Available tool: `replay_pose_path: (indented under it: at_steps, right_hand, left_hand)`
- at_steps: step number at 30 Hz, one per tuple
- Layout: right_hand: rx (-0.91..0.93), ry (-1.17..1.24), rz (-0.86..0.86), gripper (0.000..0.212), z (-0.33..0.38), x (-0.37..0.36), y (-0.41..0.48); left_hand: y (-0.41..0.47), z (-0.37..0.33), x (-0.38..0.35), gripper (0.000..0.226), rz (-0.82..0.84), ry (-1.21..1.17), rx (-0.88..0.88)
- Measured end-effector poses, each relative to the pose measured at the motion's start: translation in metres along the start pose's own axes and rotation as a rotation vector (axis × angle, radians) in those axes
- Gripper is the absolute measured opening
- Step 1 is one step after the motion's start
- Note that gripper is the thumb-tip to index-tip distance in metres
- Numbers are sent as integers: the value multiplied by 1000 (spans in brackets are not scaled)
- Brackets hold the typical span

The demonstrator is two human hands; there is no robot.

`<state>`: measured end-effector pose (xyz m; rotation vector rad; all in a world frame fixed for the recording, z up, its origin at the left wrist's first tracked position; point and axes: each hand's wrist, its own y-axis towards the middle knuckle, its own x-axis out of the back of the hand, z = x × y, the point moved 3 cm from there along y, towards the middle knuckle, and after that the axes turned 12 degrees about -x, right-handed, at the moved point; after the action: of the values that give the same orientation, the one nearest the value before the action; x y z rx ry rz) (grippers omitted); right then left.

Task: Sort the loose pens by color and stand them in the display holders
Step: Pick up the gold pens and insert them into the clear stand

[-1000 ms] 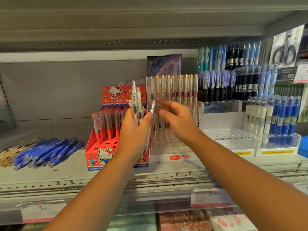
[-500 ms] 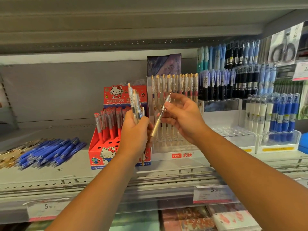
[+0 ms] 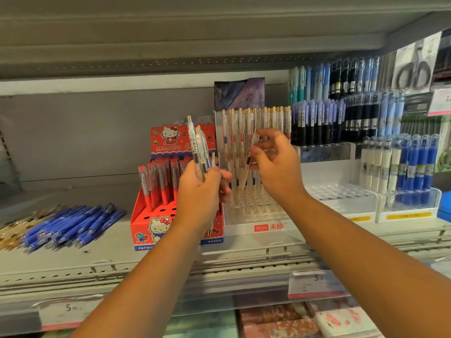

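Note:
My left hand (image 3: pixel 199 193) grips a bunch of clear gold-trimmed pens (image 3: pixel 199 147), held upright in front of the red Hello Kitty holder (image 3: pixel 156 215). My right hand (image 3: pixel 275 167) pinches one clear gold-trimmed pen (image 3: pixel 250 157), tilted with its tip down over the clear tiered holder (image 3: pixel 256 215). That holder has a back row of matching clear pens (image 3: pixel 258 123) standing in it and several open holes in front. A loose pile of blue pens (image 3: pixel 73 225) lies on the shelf at the left, with some gold pens (image 3: pixel 14 230) beside it.
Red pens (image 3: pixel 158 181) stand in the Hello Kitty holder. To the right are white holders (image 3: pixel 341 208) with blue and white pens (image 3: pixel 402 164), and racks of dark and light-blue pens (image 3: pixel 341 106) behind. Packaged scissors (image 3: pixel 415 67) hang at far right. Price tags (image 3: pixel 314 284) line the shelf edge.
My right hand took one pen from the left hand's bunch and carried it right and up, over the clear holder. The left hand keeps the bunch, slightly lower.

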<state>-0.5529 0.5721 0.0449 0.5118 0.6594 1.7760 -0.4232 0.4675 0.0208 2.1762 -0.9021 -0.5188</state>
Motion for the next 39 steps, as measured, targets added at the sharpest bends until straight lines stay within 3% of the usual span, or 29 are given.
replay_pose_path:
  at_steps: [13,29,34,39]
  right_hand:
    - [-65,-254,178,29,-17,-11,-1]
    - [-59,-488,244,31,-17,-13,-3]
    - [31,-337,109,25,3,-8,-10]
    - [-110,132,416,17,16,-12,-21]
  left_hand:
    - [0,-7,-5,17,21,-126,45]
    - [-1,-2,-5,14,56,-153,75]
    - [-2,-3,-5,17,78,-181,98]
    - [-2,-4,-6,15,88,-175,90]
